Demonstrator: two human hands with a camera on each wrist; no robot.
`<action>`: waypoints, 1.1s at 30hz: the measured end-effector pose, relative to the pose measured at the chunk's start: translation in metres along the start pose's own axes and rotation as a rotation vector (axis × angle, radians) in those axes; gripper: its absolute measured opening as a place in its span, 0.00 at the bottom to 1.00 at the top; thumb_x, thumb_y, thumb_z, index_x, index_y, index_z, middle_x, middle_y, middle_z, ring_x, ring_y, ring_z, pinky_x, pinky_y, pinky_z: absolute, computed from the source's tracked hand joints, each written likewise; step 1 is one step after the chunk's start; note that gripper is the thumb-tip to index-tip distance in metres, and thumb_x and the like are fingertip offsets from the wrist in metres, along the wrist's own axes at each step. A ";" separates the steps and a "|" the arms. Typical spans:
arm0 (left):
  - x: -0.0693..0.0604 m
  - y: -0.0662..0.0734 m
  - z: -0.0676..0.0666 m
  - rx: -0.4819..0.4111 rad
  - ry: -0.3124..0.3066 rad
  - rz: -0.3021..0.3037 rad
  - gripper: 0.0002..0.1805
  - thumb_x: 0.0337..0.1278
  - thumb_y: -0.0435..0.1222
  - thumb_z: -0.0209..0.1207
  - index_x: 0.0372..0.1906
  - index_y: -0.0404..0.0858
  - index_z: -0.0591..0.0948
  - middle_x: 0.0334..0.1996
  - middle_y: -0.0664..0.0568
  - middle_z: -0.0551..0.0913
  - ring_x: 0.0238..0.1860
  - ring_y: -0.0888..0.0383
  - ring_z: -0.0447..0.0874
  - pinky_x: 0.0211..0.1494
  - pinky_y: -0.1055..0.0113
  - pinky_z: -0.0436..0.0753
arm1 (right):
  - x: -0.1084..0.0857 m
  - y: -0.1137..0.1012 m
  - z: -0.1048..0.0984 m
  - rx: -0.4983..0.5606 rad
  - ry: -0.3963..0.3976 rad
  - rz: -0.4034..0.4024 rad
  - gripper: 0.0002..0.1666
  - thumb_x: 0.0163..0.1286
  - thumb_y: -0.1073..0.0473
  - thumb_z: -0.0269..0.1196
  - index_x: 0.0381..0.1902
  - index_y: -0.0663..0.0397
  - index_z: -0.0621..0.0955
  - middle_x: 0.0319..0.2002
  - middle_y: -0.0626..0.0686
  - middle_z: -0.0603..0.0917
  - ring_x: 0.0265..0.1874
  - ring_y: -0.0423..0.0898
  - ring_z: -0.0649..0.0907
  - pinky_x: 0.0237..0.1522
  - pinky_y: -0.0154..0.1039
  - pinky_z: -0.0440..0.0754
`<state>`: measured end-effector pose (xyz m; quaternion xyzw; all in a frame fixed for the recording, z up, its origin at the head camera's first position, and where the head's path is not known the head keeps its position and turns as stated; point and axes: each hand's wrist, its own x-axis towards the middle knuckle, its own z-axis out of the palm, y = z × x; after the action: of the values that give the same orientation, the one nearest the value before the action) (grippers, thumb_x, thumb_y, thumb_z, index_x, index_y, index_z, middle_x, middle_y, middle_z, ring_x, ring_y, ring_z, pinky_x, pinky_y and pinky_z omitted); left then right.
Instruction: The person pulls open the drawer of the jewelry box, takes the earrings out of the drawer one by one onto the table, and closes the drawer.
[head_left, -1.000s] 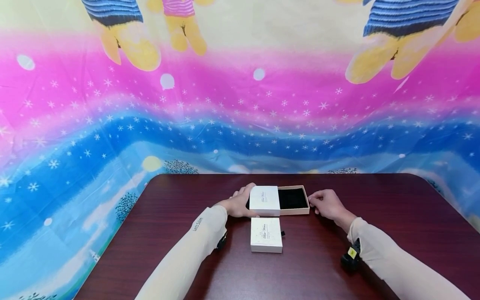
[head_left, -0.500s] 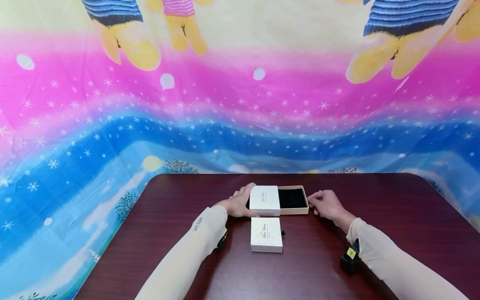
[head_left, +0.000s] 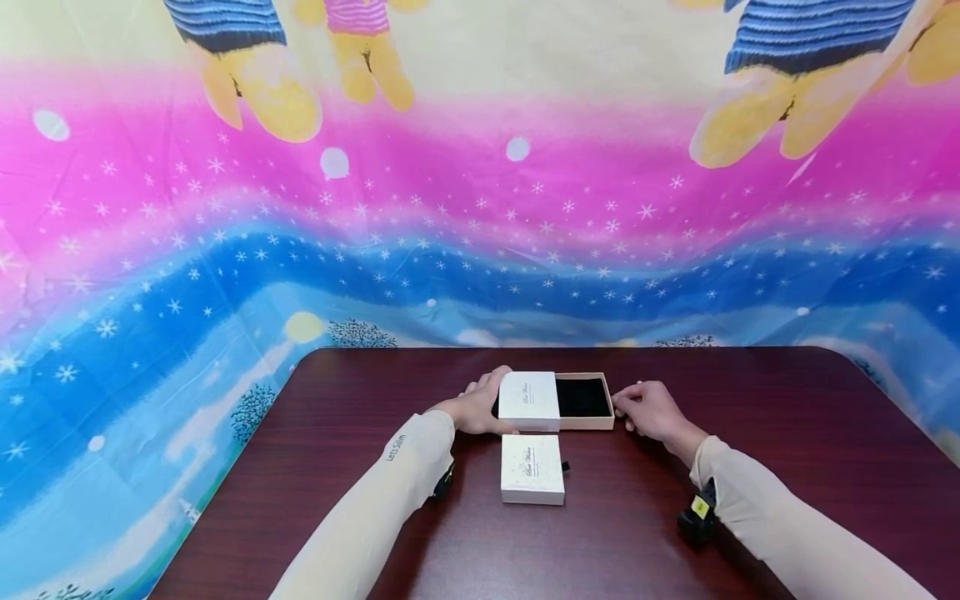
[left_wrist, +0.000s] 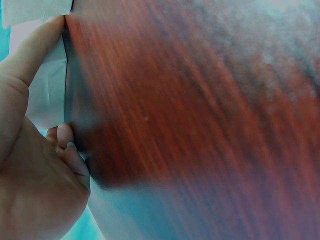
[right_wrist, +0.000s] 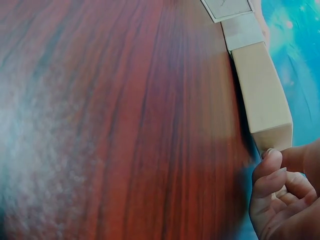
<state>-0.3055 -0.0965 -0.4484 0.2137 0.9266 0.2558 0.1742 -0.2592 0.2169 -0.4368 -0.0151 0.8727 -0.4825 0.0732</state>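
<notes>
A white sliding gift box (head_left: 528,400) with printed lettering lies toward the back of the table. Its tan drawer (head_left: 583,423) sticks partway out on the right, showing a black lining (head_left: 582,398). My left hand (head_left: 480,408) grips the white sleeve from the left, thumb along the near side and fingers at the far side. At the drawer's right end, my right hand (right_wrist: 287,185) has its fingers curled, with thumb and forefinger pinched together against the end wall. Any pull tab between them is hidden. A second white box (head_left: 532,468), closed, with a black tab (head_left: 566,467), lies just in front.
The dark reddish wooden table (head_left: 360,533) has rounded far corners. Behind it hangs a bright printed cloth (head_left: 480,250) with snowflakes and cartoon figures. A small black device (head_left: 697,518) is strapped to the right wrist.
The drawer has slid slightly left into the sleeve, and my right hand has moved left with it. My left hand and the second box have stayed in place.
</notes>
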 end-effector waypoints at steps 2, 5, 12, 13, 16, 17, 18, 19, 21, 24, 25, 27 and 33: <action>0.000 0.001 0.000 0.001 -0.004 -0.004 0.62 0.52 0.53 0.72 0.81 0.51 0.43 0.79 0.46 0.53 0.75 0.43 0.56 0.78 0.44 0.56 | 0.000 0.001 0.000 -0.003 0.001 -0.004 0.17 0.79 0.64 0.51 0.50 0.73 0.82 0.30 0.53 0.82 0.20 0.41 0.76 0.21 0.36 0.74; 0.000 0.001 -0.001 0.003 -0.006 -0.009 0.62 0.52 0.53 0.72 0.81 0.51 0.42 0.79 0.47 0.53 0.75 0.43 0.55 0.78 0.44 0.56 | 0.001 0.001 0.001 -0.004 0.004 0.001 0.17 0.79 0.64 0.51 0.50 0.73 0.82 0.30 0.52 0.82 0.19 0.41 0.76 0.20 0.36 0.74; -0.001 0.002 -0.002 -0.002 -0.001 0.003 0.61 0.53 0.53 0.72 0.81 0.50 0.42 0.79 0.46 0.53 0.75 0.42 0.56 0.77 0.43 0.56 | -0.001 -0.003 0.003 -0.005 -0.001 0.004 0.18 0.79 0.64 0.51 0.52 0.73 0.82 0.31 0.53 0.82 0.20 0.41 0.77 0.21 0.36 0.73; -0.001 0.002 -0.002 -0.003 -0.001 0.003 0.61 0.53 0.53 0.72 0.81 0.49 0.42 0.79 0.46 0.53 0.75 0.42 0.56 0.77 0.43 0.56 | -0.001 -0.003 0.004 -0.006 -0.003 0.004 0.18 0.79 0.64 0.51 0.52 0.73 0.82 0.31 0.53 0.82 0.20 0.41 0.77 0.21 0.36 0.73; -0.001 0.001 0.000 -0.002 -0.002 -0.001 0.62 0.53 0.52 0.72 0.81 0.50 0.41 0.79 0.46 0.53 0.75 0.42 0.56 0.77 0.43 0.57 | -0.001 -0.003 0.005 -0.008 -0.003 0.007 0.18 0.79 0.64 0.51 0.52 0.73 0.82 0.31 0.53 0.82 0.20 0.42 0.77 0.21 0.36 0.74; -0.001 0.001 0.000 0.002 -0.004 -0.001 0.61 0.54 0.52 0.71 0.81 0.50 0.41 0.79 0.46 0.53 0.75 0.42 0.56 0.77 0.44 0.57 | -0.001 -0.003 0.006 -0.008 -0.005 0.008 0.18 0.79 0.64 0.51 0.52 0.73 0.81 0.31 0.53 0.82 0.20 0.42 0.77 0.21 0.36 0.74; -0.002 0.001 -0.001 0.006 -0.005 -0.001 0.61 0.54 0.52 0.71 0.81 0.50 0.41 0.79 0.46 0.53 0.75 0.42 0.56 0.77 0.44 0.57 | 0.000 -0.003 0.007 -0.007 -0.005 0.008 0.18 0.79 0.64 0.51 0.53 0.73 0.81 0.31 0.53 0.82 0.20 0.42 0.77 0.21 0.36 0.74; -0.003 0.002 -0.001 0.007 -0.006 0.002 0.61 0.54 0.52 0.71 0.81 0.50 0.41 0.78 0.45 0.53 0.75 0.42 0.56 0.77 0.44 0.57 | 0.000 -0.004 0.007 -0.005 -0.004 0.008 0.18 0.79 0.64 0.51 0.53 0.73 0.81 0.31 0.53 0.82 0.20 0.42 0.77 0.21 0.36 0.74; -0.004 0.003 -0.002 0.009 -0.006 0.007 0.61 0.55 0.52 0.71 0.81 0.48 0.41 0.78 0.45 0.54 0.74 0.42 0.57 0.77 0.44 0.58 | 0.001 -0.004 0.008 -0.002 -0.002 0.007 0.18 0.78 0.64 0.51 0.53 0.73 0.82 0.30 0.52 0.82 0.20 0.41 0.77 0.21 0.36 0.75; -0.006 0.004 -0.003 0.011 -0.007 0.011 0.60 0.55 0.51 0.70 0.81 0.47 0.41 0.78 0.44 0.53 0.75 0.42 0.57 0.77 0.45 0.57 | 0.001 -0.005 0.009 0.002 -0.001 0.007 0.18 0.78 0.64 0.51 0.53 0.73 0.81 0.30 0.52 0.82 0.20 0.42 0.77 0.21 0.36 0.74; -0.006 0.005 -0.003 0.011 -0.007 0.012 0.60 0.55 0.51 0.70 0.81 0.47 0.41 0.78 0.44 0.53 0.75 0.43 0.56 0.77 0.45 0.57 | 0.001 -0.005 0.009 0.002 -0.002 0.007 0.18 0.79 0.64 0.51 0.53 0.73 0.81 0.30 0.53 0.82 0.20 0.42 0.77 0.21 0.36 0.75; -0.007 0.005 -0.003 0.011 -0.010 0.009 0.60 0.55 0.51 0.70 0.81 0.48 0.41 0.78 0.45 0.53 0.75 0.43 0.56 0.78 0.46 0.56 | 0.001 -0.005 0.010 0.003 -0.005 0.009 0.18 0.79 0.64 0.51 0.53 0.73 0.81 0.31 0.53 0.82 0.20 0.42 0.77 0.22 0.36 0.75; -0.008 0.006 -0.003 0.010 -0.002 0.012 0.59 0.55 0.51 0.70 0.81 0.47 0.43 0.77 0.44 0.55 0.73 0.43 0.58 0.77 0.45 0.58 | 0.001 -0.006 0.012 -0.002 -0.004 0.008 0.18 0.79 0.64 0.52 0.53 0.73 0.81 0.31 0.54 0.82 0.21 0.43 0.77 0.22 0.37 0.75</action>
<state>-0.2982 -0.0967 -0.4407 0.2206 0.9263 0.2520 0.1724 -0.2591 0.2039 -0.4379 -0.0126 0.8730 -0.4815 0.0767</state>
